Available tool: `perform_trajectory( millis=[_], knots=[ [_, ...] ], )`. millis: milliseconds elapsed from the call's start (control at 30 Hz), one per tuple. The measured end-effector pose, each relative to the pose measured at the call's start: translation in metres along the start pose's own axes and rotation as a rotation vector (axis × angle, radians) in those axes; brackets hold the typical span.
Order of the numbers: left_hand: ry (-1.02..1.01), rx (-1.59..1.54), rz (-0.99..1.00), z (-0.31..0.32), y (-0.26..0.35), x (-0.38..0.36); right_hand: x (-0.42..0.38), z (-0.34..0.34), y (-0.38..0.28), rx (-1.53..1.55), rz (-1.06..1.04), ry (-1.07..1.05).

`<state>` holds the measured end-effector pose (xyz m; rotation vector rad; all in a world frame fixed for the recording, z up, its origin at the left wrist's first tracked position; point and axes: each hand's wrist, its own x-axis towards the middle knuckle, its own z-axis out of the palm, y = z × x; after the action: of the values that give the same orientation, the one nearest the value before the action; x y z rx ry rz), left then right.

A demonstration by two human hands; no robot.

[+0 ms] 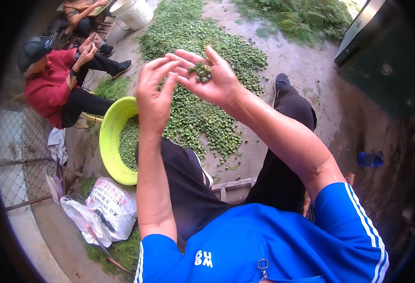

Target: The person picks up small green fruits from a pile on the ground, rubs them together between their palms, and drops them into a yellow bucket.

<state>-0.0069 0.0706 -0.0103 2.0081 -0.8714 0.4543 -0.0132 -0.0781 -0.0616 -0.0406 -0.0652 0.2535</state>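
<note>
My right hand (213, 78) is turned palm up with its fingers stretched out. A small heap of green knobbly fruits (201, 72) rests on its palm. Beside it my left hand (154, 92) is raised with fingers apart and bent towards the right fingertips; I see nothing in it. Below both hands a wide spread of the same green fruits (207, 113) lies on the floor. A yellow-green tub (107, 137), partly full of such fruits, stands to the left of my left forearm.
A white printed sack (115, 203) lies below the tub. A person in a red top (51, 80) sits at the left, another sits behind. A white bucket (134, 15), leafy green branches (302, 16), a dark green metal box (382, 61) and a blue bottle (369, 159) are around.
</note>
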Motion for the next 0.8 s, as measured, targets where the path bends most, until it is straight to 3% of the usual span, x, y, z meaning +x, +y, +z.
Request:
perform_trajectory(
  millis=[67,100,200,300,400,533,600,633,733,767,800],
  knots=[
    [-0.044,0.103,0.012,0.021,-0.002,0.002,0.009,-0.029,-0.009,0.245,0.157,-0.264],
    [-0.05,0.097,0.014,0.024,-0.002,0.003,0.004,-0.008,-0.008,0.12,0.057,-0.002],
    [-0.035,0.162,0.075,0.031,-0.001,0.003,0.0,0.003,-0.008,0.055,0.018,0.081],
    [-0.002,0.123,-0.006,0.034,-0.004,0.002,-0.001,0.004,-0.004,0.055,0.008,0.119],
    [0.051,0.273,0.103,0.033,-0.009,0.0,0.0,-0.006,-0.005,-0.009,0.057,0.086],
    [0.155,-0.058,-0.128,0.027,-0.018,-0.012,0.001,-0.002,-0.003,0.044,0.007,0.062],
    [0.103,-1.043,-0.559,0.022,-0.022,-0.015,0.0,0.005,0.001,0.02,-0.043,0.139],
    [0.085,-1.162,-0.681,0.02,-0.016,-0.014,0.001,0.004,0.002,0.019,-0.043,0.14],
    [-0.09,-1.077,-0.594,0.017,-0.025,-0.013,0.004,-0.004,0.003,0.002,-0.041,0.159],
    [-0.059,-0.886,-0.627,0.02,-0.024,-0.015,0.006,-0.008,0.003,0.024,-0.029,0.132],
    [-0.059,-0.885,-0.627,0.026,-0.026,-0.016,0.006,-0.007,0.003,0.047,-0.017,0.106]
  ],
)
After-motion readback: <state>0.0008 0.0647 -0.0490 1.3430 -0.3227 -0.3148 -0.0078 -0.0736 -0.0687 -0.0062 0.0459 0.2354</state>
